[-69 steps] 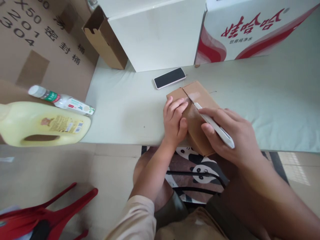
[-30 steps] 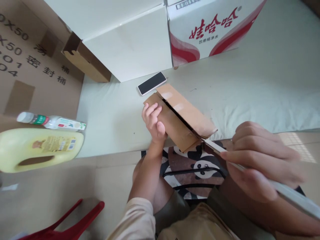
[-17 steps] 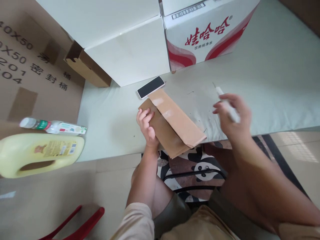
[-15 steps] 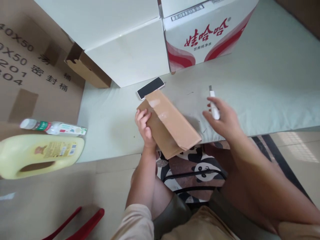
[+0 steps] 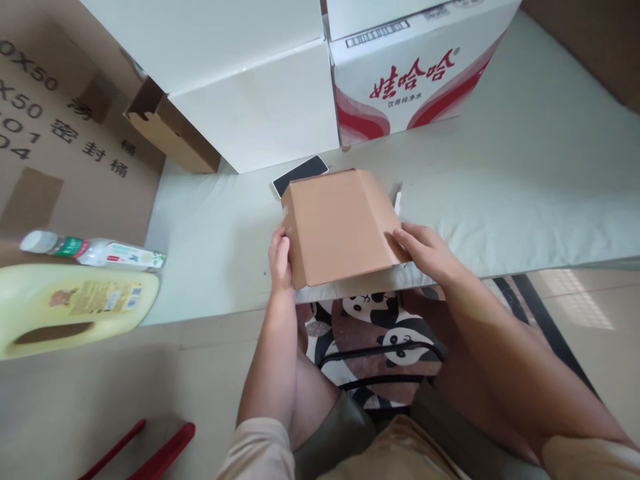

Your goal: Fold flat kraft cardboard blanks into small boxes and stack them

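Observation:
My left hand [image 5: 281,259] grips the left side of a brown cardboard box [image 5: 333,230], with some fingers hidden behind it. The box is tilted, broad plain face upward, over the table's front edge. On its right side flap rests my right hand [image 5: 429,250], closed on the lower corner. A white utility knife [image 5: 398,203] shows just past that flap, its lower end hidden. Behind the box lies a white-edged device with a dark face [image 5: 300,175], partly covered.
White cartons [image 5: 260,107] and a red-and-white water carton [image 5: 400,93] stand at the back. To the left are a small open brown box [image 5: 175,133], a clear bottle [image 5: 95,251], a yellow jug [image 5: 80,307] and a large carton [image 5: 75,153]. Pale cloth covers the table [image 5: 500,187].
My right hand has left its hold on the white knife and moved left onto the box. The box has turned, bringing its broad face up.

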The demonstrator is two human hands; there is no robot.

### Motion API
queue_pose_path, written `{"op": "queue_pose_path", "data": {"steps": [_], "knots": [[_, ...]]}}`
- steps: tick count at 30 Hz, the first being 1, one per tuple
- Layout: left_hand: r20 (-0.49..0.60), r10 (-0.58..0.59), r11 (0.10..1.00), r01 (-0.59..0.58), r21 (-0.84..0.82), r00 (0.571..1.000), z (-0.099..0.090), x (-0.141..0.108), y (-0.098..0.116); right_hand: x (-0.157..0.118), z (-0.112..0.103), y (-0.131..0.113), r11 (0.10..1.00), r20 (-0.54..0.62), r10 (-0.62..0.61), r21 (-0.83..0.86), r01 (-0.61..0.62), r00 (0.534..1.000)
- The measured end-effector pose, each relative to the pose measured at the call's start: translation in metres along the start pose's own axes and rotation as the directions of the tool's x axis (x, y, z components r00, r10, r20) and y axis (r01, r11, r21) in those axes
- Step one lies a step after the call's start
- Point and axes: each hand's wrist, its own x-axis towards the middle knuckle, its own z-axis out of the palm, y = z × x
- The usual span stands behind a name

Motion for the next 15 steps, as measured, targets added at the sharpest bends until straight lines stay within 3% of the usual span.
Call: {"op": "queue_pose_path", "data": {"steps": [2,4,7,11,15], "knots": [[-0.009,-0.031,0.999,0.032,0.027,0.999,-0.002,0.000,0.005,-0.003,0.000,0.007,0.981,-0.025,-0.082,0.175,0.085,0.996],[-0.027,-0.093,0.996,0.093,0.015,0.995,-0.003,0.001,0.010,-0.005,0.000,0.015,0.928,-0.067,-0.244,0.274,0.253,0.967],[-0.094,-0.132,0.991,0.130,-0.030,0.987,-0.003,0.004,0.016,-0.006,-0.003,0.021,0.879,-0.010,-0.434,0.213,0.426,0.901],[-0.131,-0.192,0.979,0.181,-0.090,0.973,-0.002,0.008,0.020,-0.008,-0.004,0.017,0.876,0.042,-0.480,0.073,0.477,0.876],[-0.019,-0.242,0.939,0.230,-0.255,0.970,-0.002,0.004,0.021,-0.007,0.001,0.012,0.896,-0.041,-0.437,0.075,0.439,0.899]]}}
